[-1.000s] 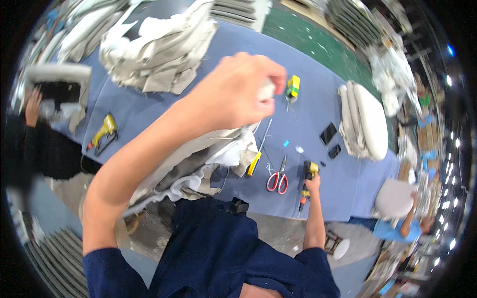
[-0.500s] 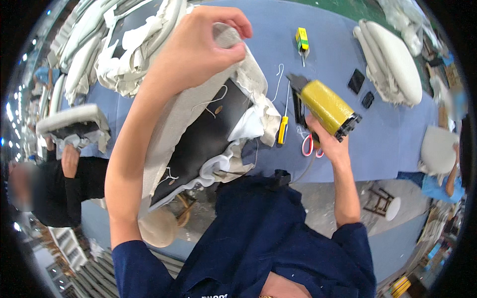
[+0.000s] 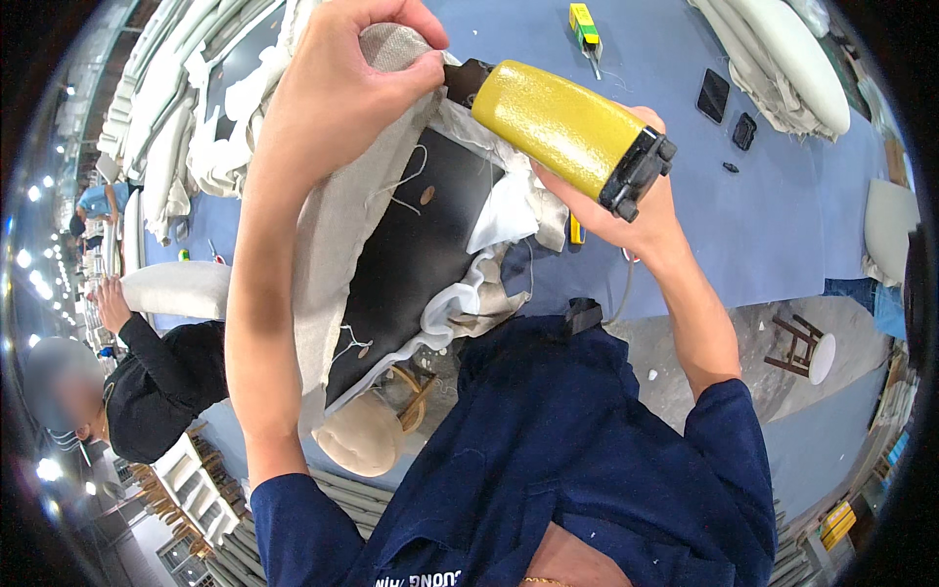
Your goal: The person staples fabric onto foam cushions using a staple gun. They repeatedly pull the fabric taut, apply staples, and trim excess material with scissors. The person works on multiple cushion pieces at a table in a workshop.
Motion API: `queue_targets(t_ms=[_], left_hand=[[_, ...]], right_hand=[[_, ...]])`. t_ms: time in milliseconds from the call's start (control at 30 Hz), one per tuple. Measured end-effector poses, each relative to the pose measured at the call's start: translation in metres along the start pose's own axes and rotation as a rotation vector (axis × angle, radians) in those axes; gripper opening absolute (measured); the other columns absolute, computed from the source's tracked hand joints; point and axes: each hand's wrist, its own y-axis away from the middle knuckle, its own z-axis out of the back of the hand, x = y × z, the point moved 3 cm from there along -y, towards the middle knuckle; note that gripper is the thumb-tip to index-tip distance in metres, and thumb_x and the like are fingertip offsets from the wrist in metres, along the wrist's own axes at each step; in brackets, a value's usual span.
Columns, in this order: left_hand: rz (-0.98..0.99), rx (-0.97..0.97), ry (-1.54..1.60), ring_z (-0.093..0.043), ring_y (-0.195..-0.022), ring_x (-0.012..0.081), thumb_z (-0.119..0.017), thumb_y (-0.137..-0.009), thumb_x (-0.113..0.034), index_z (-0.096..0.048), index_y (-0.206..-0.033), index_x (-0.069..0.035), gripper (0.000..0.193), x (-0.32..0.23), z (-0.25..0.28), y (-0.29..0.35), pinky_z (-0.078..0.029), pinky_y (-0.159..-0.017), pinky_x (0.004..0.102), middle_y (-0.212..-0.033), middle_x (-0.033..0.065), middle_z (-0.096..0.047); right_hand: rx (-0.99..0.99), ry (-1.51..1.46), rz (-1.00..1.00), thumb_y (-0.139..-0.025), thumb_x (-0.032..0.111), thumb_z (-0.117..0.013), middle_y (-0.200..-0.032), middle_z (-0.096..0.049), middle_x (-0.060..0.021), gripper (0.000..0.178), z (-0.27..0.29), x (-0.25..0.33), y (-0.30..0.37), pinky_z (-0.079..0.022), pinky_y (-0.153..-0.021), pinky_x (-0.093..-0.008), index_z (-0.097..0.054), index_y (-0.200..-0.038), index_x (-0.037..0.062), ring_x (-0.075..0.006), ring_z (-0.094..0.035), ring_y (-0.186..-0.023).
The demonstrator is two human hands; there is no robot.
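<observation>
Yellow, thick-bodied handheld power tool [image 3: 558, 127] with black end cap, held in the right hand [image 3: 636, 210], at the upper right of the long cushion of beige woven fabric [image 3: 337, 245]. Grips the upper end of this cushion with the left hand [image 3: 352, 98], thumb and fingers closed around the fabric. Holds both hands apart but near each other, each one clamped on its own thing. Points the dark nose of the tool to the cushion's upper edge, just beside the left thumb; cannot tell about contact between nose and fabric.

Visible on the open side of the cushion: smooth black panel [image 3: 401, 254], with thin white strings [image 3: 401, 196] upon it, and loose white cloth flap [image 3: 504, 215] at its right edge. To the right of the cushion, blue table [image 3: 675, 254]. Farther to the upper right of the cushion, small yellow-and-green box [image 3: 584, 24], flat black phone [image 3: 714, 95] and stack of pale padded pieces [image 3: 792, 59]. To the left of the cushion, co-worker's hand [image 3: 112, 303] at a pale padded seat [image 3: 181, 289].
</observation>
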Motion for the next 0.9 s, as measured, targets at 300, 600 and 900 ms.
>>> queue_targets(t_ms=[300, 600, 900], left_hand=[[0.04, -0.068, 0.04, -0.062, -0.082, 0.0123, -0.061, -0.089, -0.012, -0.07, -0.094, 0.0, 0.015, -0.01, -0.006, 0.007, -0.05, -0.081, 0.0272, -0.088, 0.0048, -0.07], [0.137, -0.007, 0.461, -0.059, -0.089, 0.0112, -0.047, -0.095, -0.019, -0.067, -0.095, 0.0, 0.027, -0.009, 0.0, 0.016, -0.045, -0.088, 0.0267, -0.091, 0.0051, -0.068], [-0.022, -0.158, 0.234, -0.064, -0.084, 0.0174, -0.064, -0.088, -0.007, -0.065, -0.089, 0.001, 0.008, 0.0, 0.009, 0.019, -0.05, -0.082, 0.031, -0.082, 0.0094, -0.067]], right_hand=[[0.03, -0.116, -0.11, -0.065, 0.015, -0.088, -0.121, -0.064, -0.009, 0.067, -0.004, -0.004, 0.012, -0.043, -0.1, -0.0396, -0.063, -0.127, 0.0083, -0.0298, -0.057, -0.11], [0.125, -0.072, -0.123, -0.069, 0.013, -0.091, -0.132, -0.063, -0.0115, 0.073, 0.037, -0.03, 0.05, -0.041, -0.102, -0.0368, -0.055, -0.132, 0.0056, -0.0234, -0.058, -0.118], [0.284, 0.404, -0.893, -0.074, 0.024, -0.082, -0.098, -0.072, -0.0244, 0.048, 0.099, -0.237, 0.255, -0.054, -0.083, -0.047, -0.068, -0.112, -0.0029, -0.0398, -0.071, -0.094]])
